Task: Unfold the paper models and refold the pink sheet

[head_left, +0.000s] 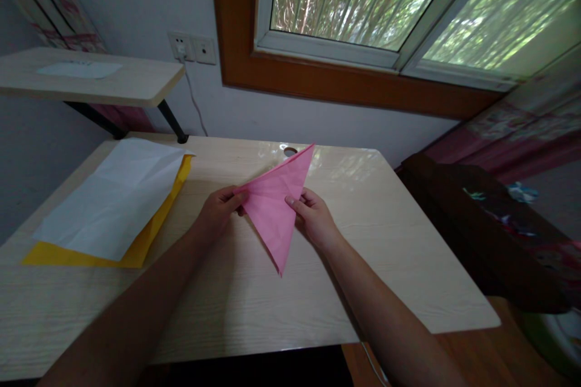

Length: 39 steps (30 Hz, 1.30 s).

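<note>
A sheet of pink paper (278, 199), folded into a triangle, is held up over the middle of the desk. My left hand (222, 208) pinches its left corner, thumb on the near face and fingers behind. On the right edge, my right hand (313, 214) grips the paper with the thumb pressed on the front; its other fingers are partly hidden behind. One point of the triangle aims up and right, another hangs down toward me. Creases run across the pink surface.
The pale wooden desk (372, 278) stands against the wall below a window (345, 0). On its left lie a creased white sheet (113, 199) and yellow paper (136, 257) beneath it. A raised shelf (136, 81) stands at the back left. A cable hole (289, 151) is near the back edge.
</note>
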Each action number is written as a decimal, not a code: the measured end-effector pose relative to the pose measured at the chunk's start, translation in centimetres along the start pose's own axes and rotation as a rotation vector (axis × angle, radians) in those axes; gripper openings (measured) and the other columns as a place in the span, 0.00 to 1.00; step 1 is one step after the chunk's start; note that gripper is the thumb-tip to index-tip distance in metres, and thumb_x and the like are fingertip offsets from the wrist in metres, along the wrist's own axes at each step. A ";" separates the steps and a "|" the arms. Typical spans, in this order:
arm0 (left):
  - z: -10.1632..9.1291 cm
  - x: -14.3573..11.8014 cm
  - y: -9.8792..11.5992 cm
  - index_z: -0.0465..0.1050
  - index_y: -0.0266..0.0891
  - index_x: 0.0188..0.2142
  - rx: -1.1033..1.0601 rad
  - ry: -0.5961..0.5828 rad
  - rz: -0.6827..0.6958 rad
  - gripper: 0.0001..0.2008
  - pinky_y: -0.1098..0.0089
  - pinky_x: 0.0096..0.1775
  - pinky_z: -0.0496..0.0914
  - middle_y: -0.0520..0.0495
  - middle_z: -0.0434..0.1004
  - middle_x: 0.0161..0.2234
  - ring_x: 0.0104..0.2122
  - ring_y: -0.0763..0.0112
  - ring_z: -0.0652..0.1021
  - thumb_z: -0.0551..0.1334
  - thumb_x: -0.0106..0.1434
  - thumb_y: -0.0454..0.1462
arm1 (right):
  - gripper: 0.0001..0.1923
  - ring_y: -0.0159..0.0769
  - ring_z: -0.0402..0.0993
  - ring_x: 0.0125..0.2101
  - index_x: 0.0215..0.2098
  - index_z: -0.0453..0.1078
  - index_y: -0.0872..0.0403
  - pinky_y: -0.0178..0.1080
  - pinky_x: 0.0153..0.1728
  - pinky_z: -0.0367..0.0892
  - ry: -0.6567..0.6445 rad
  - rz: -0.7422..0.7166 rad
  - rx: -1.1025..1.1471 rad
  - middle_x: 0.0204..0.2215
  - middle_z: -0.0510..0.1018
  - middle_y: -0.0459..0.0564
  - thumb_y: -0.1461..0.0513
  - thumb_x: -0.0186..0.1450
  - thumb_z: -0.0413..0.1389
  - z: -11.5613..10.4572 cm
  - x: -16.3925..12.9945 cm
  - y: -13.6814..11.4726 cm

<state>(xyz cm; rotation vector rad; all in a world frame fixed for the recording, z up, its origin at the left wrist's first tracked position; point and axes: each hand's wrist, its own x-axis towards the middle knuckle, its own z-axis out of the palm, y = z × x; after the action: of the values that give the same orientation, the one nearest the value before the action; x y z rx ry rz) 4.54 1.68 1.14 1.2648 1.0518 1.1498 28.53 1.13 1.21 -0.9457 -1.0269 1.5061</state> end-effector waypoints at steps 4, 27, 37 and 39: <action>0.2 0.0 0.2 0.74 0.38 0.26 -0.024 -0.041 -0.008 0.15 0.72 0.29 0.65 0.51 0.71 0.23 0.25 0.72 0.70 0.65 0.62 0.46 | 0.14 0.35 0.76 0.31 0.35 0.75 0.49 0.39 0.35 0.73 0.049 0.022 0.035 0.33 0.81 0.46 0.53 0.57 0.70 -0.2 0.0 0.0; 0.8 -0.4 0.8 0.66 0.44 0.61 -0.058 0.072 0.054 0.28 0.72 0.34 0.73 0.54 0.76 0.30 0.29 0.73 0.75 0.66 0.62 0.43 | 0.19 0.43 0.78 0.45 0.46 0.76 0.51 0.49 0.52 0.70 -0.153 -0.015 -0.088 0.47 0.82 0.52 0.56 0.58 0.69 -0.2 0.0 0.7; 0.3 -0.3 0.6 0.74 0.41 0.54 0.085 0.119 0.026 0.25 0.75 0.31 0.66 0.51 0.78 0.32 0.30 0.73 0.74 0.69 0.60 0.47 | 0.19 0.44 0.79 0.45 0.46 0.78 0.51 0.48 0.51 0.71 -0.207 0.045 -0.210 0.47 0.82 0.52 0.54 0.58 0.69 -0.2 -0.6 0.4; 0.4 -0.3 0.7 0.73 0.40 0.55 0.070 0.090 0.007 0.26 0.75 0.31 0.66 0.50 0.79 0.32 0.29 0.73 0.74 0.69 0.59 0.47 | 0.19 0.46 0.79 0.46 0.47 0.78 0.52 0.49 0.52 0.70 -0.200 0.070 -0.185 0.49 0.82 0.53 0.54 0.59 0.69 -0.2 -0.7 0.3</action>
<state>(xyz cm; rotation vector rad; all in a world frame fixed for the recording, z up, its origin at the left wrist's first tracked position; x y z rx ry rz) 4.86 1.31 1.83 1.2822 1.1638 1.1931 28.73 0.44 0.88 -0.9818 -1.3069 1.6091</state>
